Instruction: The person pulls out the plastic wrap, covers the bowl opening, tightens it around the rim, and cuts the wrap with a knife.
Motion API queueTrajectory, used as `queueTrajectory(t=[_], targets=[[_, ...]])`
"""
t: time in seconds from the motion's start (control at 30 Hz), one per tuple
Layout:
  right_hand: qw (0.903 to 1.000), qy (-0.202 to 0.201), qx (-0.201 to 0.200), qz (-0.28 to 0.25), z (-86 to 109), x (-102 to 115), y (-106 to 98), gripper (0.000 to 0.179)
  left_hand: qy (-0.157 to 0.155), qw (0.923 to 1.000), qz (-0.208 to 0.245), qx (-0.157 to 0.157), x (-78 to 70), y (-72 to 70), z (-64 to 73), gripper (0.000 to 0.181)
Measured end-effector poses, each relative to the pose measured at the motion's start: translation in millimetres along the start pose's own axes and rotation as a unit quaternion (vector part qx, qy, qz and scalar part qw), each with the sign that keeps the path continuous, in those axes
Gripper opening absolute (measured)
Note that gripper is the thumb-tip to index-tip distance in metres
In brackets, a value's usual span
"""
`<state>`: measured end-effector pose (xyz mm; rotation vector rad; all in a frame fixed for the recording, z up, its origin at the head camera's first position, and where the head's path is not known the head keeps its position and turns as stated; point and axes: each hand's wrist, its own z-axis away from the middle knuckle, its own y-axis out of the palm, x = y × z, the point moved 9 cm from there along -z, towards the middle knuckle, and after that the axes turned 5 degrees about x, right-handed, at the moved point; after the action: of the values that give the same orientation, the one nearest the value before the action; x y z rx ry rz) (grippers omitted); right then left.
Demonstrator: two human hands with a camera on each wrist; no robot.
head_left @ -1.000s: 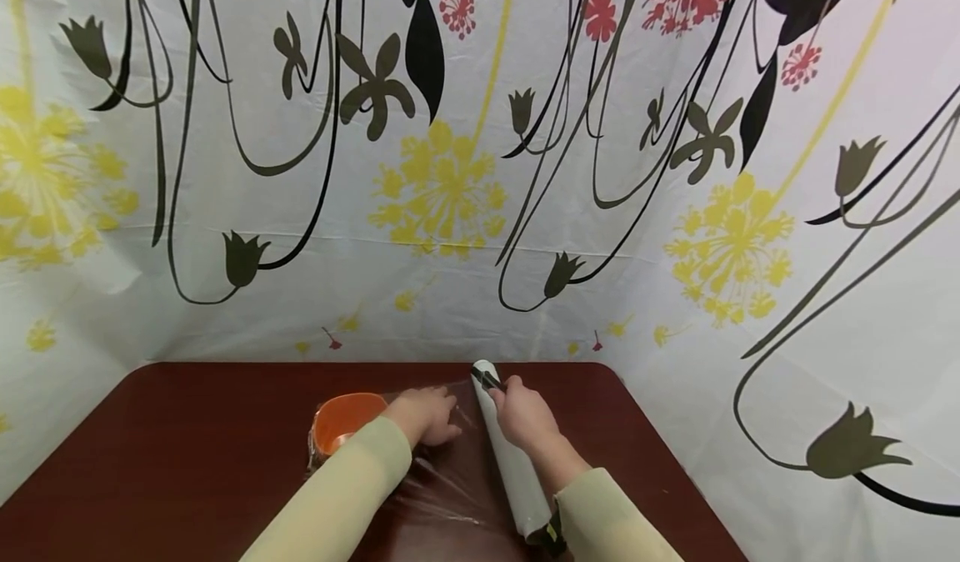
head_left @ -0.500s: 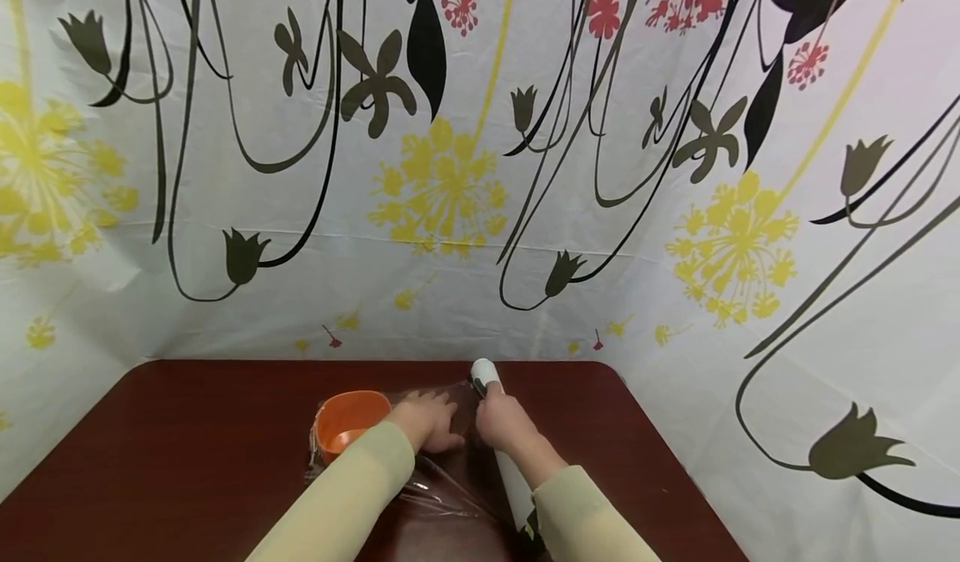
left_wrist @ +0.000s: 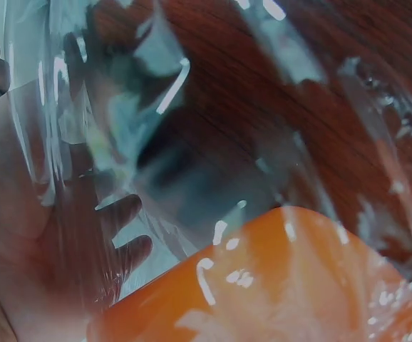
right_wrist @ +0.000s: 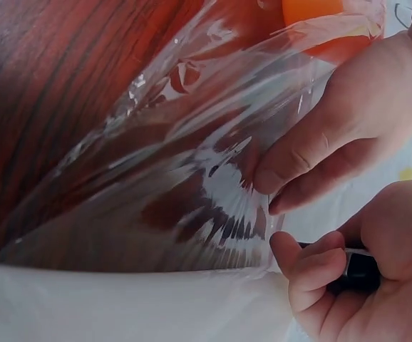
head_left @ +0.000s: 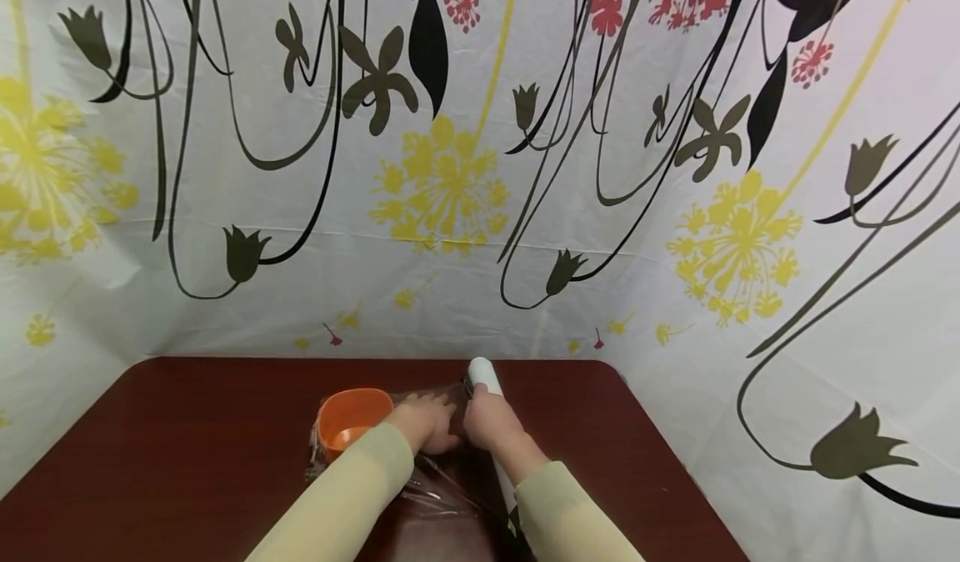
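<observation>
My left hand [head_left: 425, 420] presses on clear plastic wrap [right_wrist: 184, 171], fingers extended, beside an orange bowl [head_left: 352, 409]. The wrap covers part of the bowl's outside and stretches to a white roll [head_left: 483, 372] on the right. In the right wrist view, creases run through the film near the left fingertips. My right hand [head_left: 495, 424] grips a black utility knife [right_wrist: 361, 273] close to the roll's far end, at the edge of the film; its blade is hidden. Through the film, the left wrist view has the bowl's orange side [left_wrist: 284, 285] very near.
A dark red-brown wooden table [head_left: 210, 445] lies under everything. Behind and at the sides hangs a white sheet [head_left: 450, 312] with printed flowers. A dark piece with yellow marks [head_left: 513, 522] sits at the roll's near end, partly behind the right sleeve.
My right hand with the utility knife has moved left, from over the roll to its left side by the film. The left hand stays nearly in place; the near film looks slacker.
</observation>
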<state>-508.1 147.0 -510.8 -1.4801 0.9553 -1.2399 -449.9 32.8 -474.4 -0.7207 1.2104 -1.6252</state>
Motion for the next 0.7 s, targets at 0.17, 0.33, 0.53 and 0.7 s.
queueTrajectory(t=[0.17,0.33,0.53,0.7], targets=[[0.9998,0.002,0.002,0.018,-10.1,-4,10,0.048,0.001,1.0000,-0.004,-0.007,-2.6,-4.4,7.9,0.065],[0.9993,-0.010,-0.016,0.034,-34.0,-22,36,0.045,0.001,0.9996,-0.025,-0.010,-1.3,-1.0,3.0,0.065],[0.9996,-0.010,-0.014,0.023,-22.3,-8,22,0.047,0.003,0.9988,-0.045,-0.019,-3.5,-0.6,3.1,0.066],[0.9997,0.001,-0.024,-0.010,35.1,40,-44,0.033,0.008,0.9989,-0.043,-0.016,-5.2,-3.3,5.8,0.065]])
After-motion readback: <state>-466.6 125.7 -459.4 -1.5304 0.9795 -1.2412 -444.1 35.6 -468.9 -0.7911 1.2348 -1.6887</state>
